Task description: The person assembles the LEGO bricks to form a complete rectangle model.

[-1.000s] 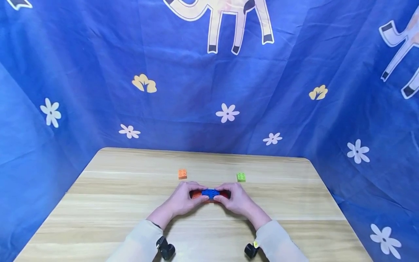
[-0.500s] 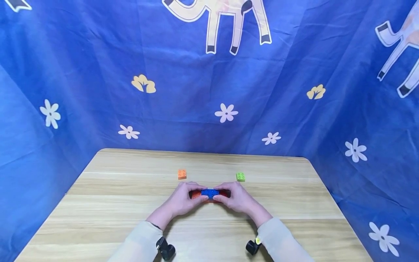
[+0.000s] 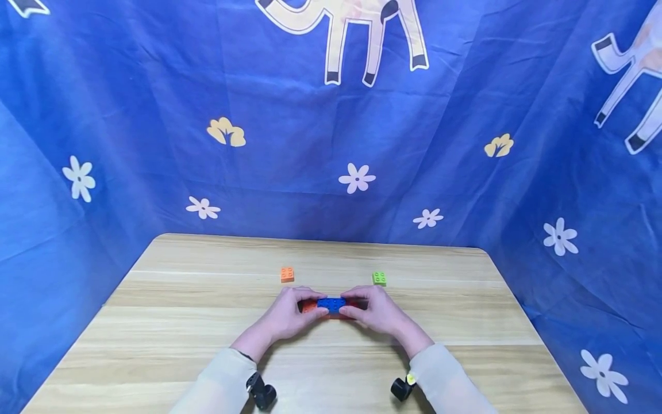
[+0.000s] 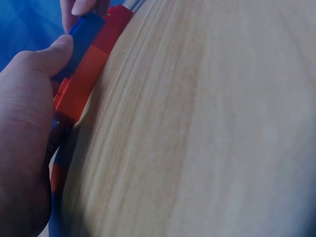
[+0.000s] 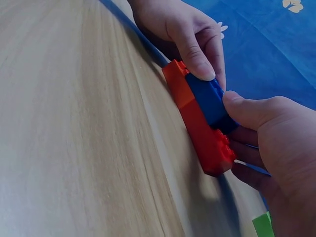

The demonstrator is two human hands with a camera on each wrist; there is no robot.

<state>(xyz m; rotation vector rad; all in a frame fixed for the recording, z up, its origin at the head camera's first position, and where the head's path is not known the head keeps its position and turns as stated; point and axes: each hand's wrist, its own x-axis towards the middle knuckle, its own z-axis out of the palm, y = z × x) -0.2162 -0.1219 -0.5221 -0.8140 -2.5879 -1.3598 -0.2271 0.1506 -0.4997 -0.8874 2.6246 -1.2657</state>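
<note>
Bricks look shiny plastic, the tabletop smooth wood

The head view is bright, wrist views dim

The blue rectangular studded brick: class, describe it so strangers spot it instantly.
On the pale wood-grain table, find the left hand and right hand. Between them, the blue brick bridges an orange studded brick and a red studded brick; no other brick is blue.

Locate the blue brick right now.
Head view: lower middle, between the left hand and right hand, both touching it. Right wrist view: blue brick sits on top of a red brick and an orange brick.
</note>
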